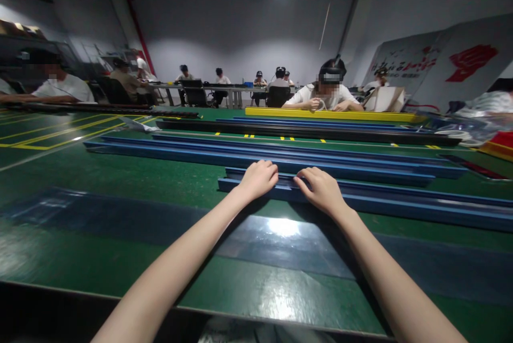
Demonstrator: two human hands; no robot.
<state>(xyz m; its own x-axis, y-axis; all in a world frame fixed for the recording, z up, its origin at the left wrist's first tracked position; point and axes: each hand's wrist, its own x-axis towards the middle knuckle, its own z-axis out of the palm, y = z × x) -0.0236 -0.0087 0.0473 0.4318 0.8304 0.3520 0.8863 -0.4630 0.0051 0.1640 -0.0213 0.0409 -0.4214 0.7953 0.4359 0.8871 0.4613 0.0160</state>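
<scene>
A long blue U-shaped channel strip (420,205) lies on the green table in front of me, its near end pointing left. My left hand (259,178) is closed over the walls near that end, thumb side toward the middle. A short way to the right, my right hand (318,187) grips the same strip, with thumb and fingers bent at its near wall. The undersides of both hands are hidden. Between me and the strip, a flat clear plastic film (256,236) lies under my forearms and reflects the lamp light.
Just beyond lie more blue channel strips (240,160), then a black strip (304,132) and a yellow strip (332,114). A dark flat device (475,166) rests at the right. Across the table a person (331,89) works with both hands. The table edge (224,317) runs near my body.
</scene>
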